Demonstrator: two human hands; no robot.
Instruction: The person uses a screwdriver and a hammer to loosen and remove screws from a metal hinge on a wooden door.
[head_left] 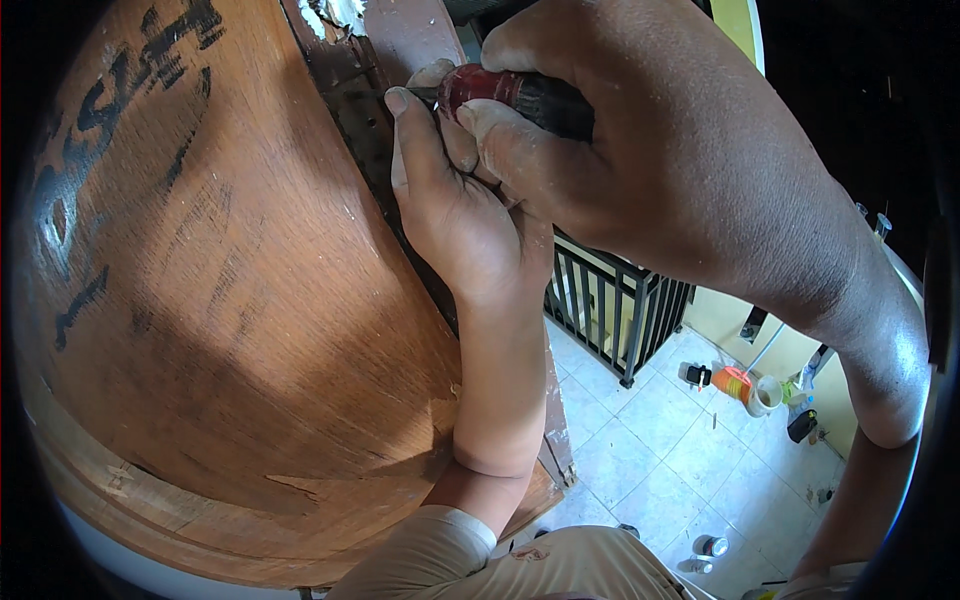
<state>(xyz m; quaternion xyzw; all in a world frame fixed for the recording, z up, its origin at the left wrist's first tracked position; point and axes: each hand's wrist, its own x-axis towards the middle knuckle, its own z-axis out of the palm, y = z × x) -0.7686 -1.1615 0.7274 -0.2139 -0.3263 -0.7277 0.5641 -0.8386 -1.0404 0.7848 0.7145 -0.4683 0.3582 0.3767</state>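
Note:
My right hand (640, 130) is closed around the red and black handle of a screwdriver (490, 92), which lies nearly level and points left. Just below the handle, my left hand (455, 210) is curled, its thumb and fingers pinching the thin shaft. The screwdriver's tip reaches toward a dark, worn strip (365, 130) along the edge of a large brown wooden panel (230, 300). My fingers and the shadow hide where the tip meets the strip. Black brush marks run across the panel's upper left.
A painted wooden frame piece (405, 40) with chipped white patches stands beyond the strip. Lower right, a black metal railing (625, 310) rises from a tiled floor (650, 440). An orange object (732, 383), a pale bucket (766, 396) and small items lie by the wall.

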